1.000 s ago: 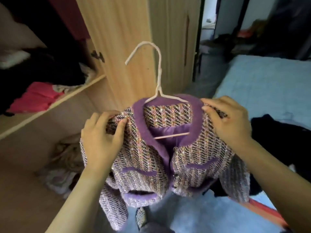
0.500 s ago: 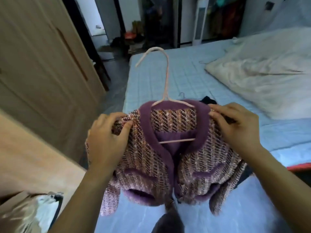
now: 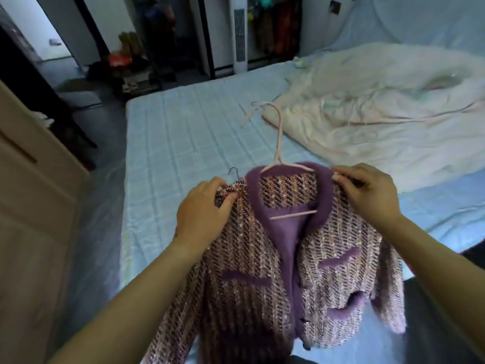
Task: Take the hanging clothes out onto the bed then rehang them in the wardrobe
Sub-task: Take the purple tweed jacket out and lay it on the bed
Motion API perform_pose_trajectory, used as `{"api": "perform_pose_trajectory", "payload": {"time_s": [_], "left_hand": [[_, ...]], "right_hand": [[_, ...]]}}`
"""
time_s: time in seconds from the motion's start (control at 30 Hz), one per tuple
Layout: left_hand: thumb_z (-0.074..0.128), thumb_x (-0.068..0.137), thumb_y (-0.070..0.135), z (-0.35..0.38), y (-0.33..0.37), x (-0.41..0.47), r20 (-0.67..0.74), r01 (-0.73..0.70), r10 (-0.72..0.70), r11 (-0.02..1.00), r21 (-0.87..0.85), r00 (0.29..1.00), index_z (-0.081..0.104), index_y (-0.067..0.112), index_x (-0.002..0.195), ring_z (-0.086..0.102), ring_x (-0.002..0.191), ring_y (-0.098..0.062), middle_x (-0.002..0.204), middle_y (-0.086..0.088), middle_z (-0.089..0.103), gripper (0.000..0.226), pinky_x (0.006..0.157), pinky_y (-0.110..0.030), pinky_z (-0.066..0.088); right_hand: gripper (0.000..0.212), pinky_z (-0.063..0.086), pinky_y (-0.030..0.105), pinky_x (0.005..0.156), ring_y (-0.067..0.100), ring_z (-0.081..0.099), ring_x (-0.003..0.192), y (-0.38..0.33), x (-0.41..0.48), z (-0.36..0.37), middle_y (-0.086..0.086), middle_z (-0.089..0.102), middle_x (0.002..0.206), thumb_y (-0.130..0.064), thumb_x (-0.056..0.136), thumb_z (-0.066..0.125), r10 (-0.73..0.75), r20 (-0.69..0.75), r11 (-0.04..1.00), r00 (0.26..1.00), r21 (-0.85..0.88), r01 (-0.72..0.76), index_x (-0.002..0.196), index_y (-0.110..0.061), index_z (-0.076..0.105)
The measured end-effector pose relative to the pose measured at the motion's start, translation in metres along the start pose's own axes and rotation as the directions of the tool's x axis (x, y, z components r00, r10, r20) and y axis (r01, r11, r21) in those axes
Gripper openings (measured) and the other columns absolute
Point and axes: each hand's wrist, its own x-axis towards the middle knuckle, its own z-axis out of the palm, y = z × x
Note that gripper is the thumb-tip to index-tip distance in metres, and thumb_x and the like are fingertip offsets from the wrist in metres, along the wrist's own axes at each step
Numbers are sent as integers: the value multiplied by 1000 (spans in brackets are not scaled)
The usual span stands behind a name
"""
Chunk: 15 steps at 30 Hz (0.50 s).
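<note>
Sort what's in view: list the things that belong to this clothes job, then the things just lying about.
Job in hand: purple tweed jacket, its pink hanger, the blue bed, left hand and right hand gripping the jacket's shoulders.
Lying about: cream duvet, white tower fan, floor clutter.

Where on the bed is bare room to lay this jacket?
The light blue mattress is bare between its left edge and the crumpled cream duvet, just beyond the tweed jacket. The right side is crowded by that duvet.
</note>
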Motion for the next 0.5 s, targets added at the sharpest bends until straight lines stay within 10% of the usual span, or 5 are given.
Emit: {"api": "perform_pose_trajectory", "payload": {"time_s": [0.5], "left_hand": [[50,93,42,158,-147,124,184,374,-408,907,192,894,55,23,109,56,90,-27,102,-6,59,26,69,-38,47]], "right_hand": [[20,43,32,63,19,57,80,127,107,258,-3,62,81,-34,91,54,8,457,998,889,-54,18,104,-30,69]]}}
